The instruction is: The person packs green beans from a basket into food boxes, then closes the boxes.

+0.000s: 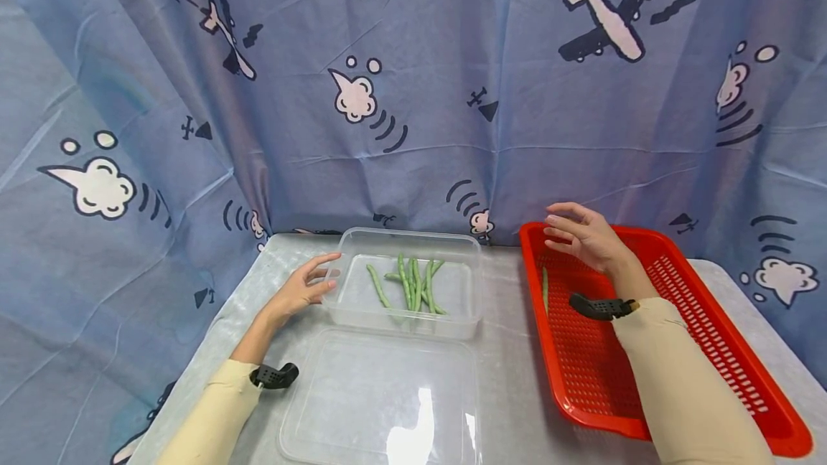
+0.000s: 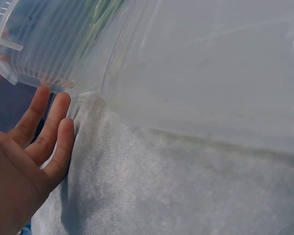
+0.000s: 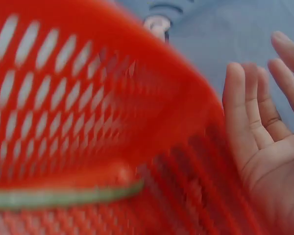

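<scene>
Several green beans (image 1: pixel 413 284) lie in a clear plastic container (image 1: pixel 470 293) at the middle of the table. My left hand (image 1: pixel 302 290) is at the container's left side, fingers spread and fingertips right at its wall; the left wrist view shows the same hand (image 2: pixel 34 152) with loosely bent fingers. Over the far left part of a red perforated basket (image 1: pixel 717 350) is my right hand (image 1: pixel 588 239), fingers extended and nothing in them. A single green bean (image 1: pixel 545 290) lies in the basket along its left wall, and this bean (image 3: pixel 63 197) shows below the fingers in the right wrist view.
A clear lid (image 1: pixel 381 386) lies flat on the table in front of the container. The grey-white table (image 1: pixel 510 379) shows between lid and basket. A blue curtain (image 1: pixel 413 92) printed with planes and clouds hangs behind and to the left.
</scene>
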Available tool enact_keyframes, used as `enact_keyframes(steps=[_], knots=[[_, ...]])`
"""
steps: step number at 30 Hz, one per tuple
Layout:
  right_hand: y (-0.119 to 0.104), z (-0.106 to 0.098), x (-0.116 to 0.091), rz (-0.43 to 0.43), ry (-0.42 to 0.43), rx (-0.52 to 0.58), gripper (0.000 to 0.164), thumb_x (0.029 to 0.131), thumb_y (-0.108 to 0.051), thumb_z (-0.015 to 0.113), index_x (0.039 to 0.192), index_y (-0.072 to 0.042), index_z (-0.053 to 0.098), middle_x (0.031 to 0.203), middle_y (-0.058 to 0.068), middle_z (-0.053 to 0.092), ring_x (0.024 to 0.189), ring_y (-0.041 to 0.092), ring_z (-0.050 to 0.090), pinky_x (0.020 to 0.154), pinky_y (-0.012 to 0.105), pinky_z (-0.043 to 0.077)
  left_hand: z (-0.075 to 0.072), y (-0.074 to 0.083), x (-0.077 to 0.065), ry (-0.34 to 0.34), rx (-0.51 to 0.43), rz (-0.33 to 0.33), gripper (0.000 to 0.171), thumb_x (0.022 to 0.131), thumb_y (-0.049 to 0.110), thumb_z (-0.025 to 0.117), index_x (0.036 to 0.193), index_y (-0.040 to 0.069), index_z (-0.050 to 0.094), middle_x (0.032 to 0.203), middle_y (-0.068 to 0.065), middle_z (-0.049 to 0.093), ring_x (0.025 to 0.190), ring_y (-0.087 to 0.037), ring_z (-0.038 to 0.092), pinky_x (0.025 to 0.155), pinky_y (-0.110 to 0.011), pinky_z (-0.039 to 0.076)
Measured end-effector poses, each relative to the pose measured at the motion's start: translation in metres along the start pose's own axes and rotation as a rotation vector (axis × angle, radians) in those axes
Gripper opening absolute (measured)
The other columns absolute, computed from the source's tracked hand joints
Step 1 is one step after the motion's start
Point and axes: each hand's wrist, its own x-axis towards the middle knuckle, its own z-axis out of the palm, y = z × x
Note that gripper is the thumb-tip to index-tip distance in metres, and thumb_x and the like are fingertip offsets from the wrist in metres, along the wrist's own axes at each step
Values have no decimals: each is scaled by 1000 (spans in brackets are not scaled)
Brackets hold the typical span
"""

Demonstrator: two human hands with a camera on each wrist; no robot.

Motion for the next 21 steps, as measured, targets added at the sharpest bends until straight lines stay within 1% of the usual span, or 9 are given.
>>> enact_keyframes(steps=[2, 5, 7, 10, 14, 17, 21], knots=[[4, -10, -6, 18, -19, -65, 27, 104, -2, 56, 131, -1, 58, 119, 8, 60, 103, 24, 66, 86, 36, 55, -1, 1, 0, 8, -1, 0, 56, 102, 5, 61, 154, 9, 43, 153, -29, 36, 137, -48, 34, 75, -40, 50], [13, -22, -12, 52, -57, -213, 34, 104, -3, 58, 137, 4, 53, 123, 10, 63, 105, 24, 66, 88, 36, 54, -2, 1, -1, 12, 3, 9, 56, 101, 5, 62, 154, 9, 43, 152, -30, 37, 136, -47, 35, 74, -40, 50], [20, -28, -16, 72, -78, -314, 42, 103, -4, 60, 141, 7, 48, 126, 14, 64, 107, 24, 66, 89, 37, 53, -2, 1, -1, 10, 5, 11, 56, 101, 5, 62, 154, 9, 43, 152, -30, 37, 136, -47, 36, 74, -40, 50], [30, -33, -20, 94, -95, -429, 51, 100, -5, 65, 144, 10, 44, 126, 21, 63, 107, 26, 66, 88, 40, 53, -1, -1, -1, 3, 7, 11, 56, 102, 4, 60, 155, 10, 42, 153, -30, 35, 137, -48, 34, 75, -41, 50], [41, -37, -23, 131, -109, -518, 56, 96, -4, 70, 145, 8, 46, 122, 27, 63, 103, 28, 67, 85, 41, 55, 0, -2, -1, 2, 2, 3, 56, 102, 3, 60, 154, 9, 42, 155, -28, 33, 139, -48, 32, 75, -41, 50], [47, -39, -24, 156, -137, -542, 57, 95, -2, 71, 145, 9, 46, 117, 30, 64, 98, 28, 69, 82, 41, 56, 0, -1, -1, 3, -2, 1, 56, 102, 3, 60, 154, 8, 41, 156, -28, 32, 139, -48, 32, 75, -41, 49], [51, -41, -25, 179, -171, -588, 57, 93, -1, 73, 142, 12, 46, 110, 27, 67, 92, 23, 68, 78, 39, 56, 1, 0, 0, 1, -5, 2, 56, 102, 2, 59, 155, 8, 41, 156, -28, 31, 139, -49, 31, 75, -42, 49]])
